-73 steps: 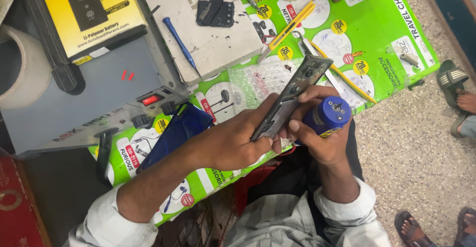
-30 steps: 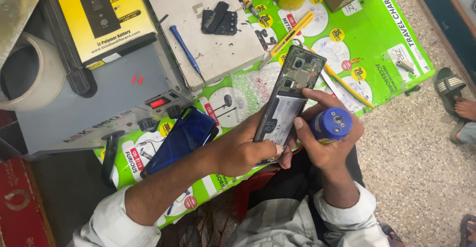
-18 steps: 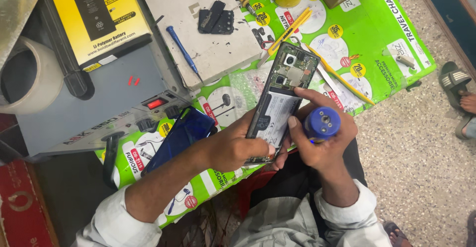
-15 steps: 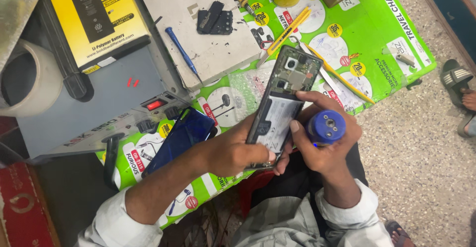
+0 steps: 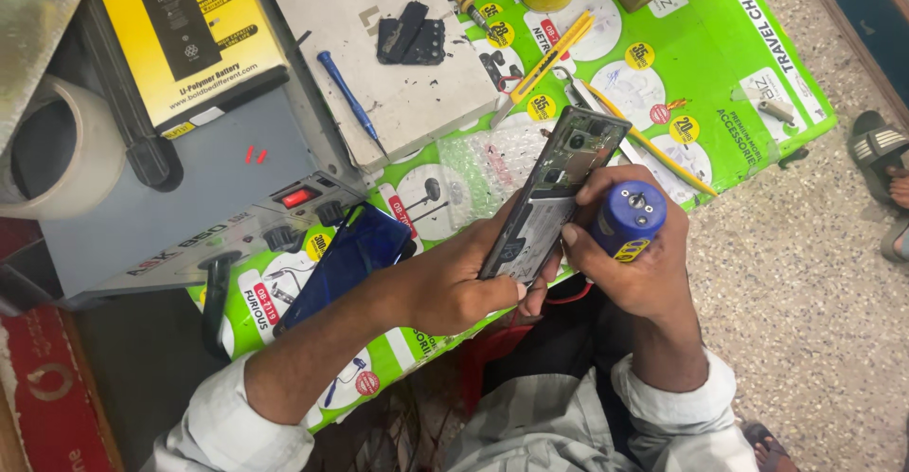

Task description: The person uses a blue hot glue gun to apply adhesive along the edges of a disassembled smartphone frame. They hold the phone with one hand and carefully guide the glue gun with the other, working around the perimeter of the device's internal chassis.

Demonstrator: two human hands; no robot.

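Gripping the opened phone (image 5: pixel 554 197) by its lower edge, tilted above the green mat (image 5: pixel 757 46), the left hand (image 5: pixel 454 287) steadied it while the right hand (image 5: pixel 634 264), fingers curled round a blue cylindrical tool (image 5: pixel 627 218) (tip hidden), appeared mid-way through internal work, likely needing careful placement.

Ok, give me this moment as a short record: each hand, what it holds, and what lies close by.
left hand: grips the opened phone by its lower half, tilted, insides up
right hand: holds a blue cylinder tool, thumb against the phone's edge
nearby left: dark blue phone panel on the green mat
behind: grey slab with blue screwdriver and black parts
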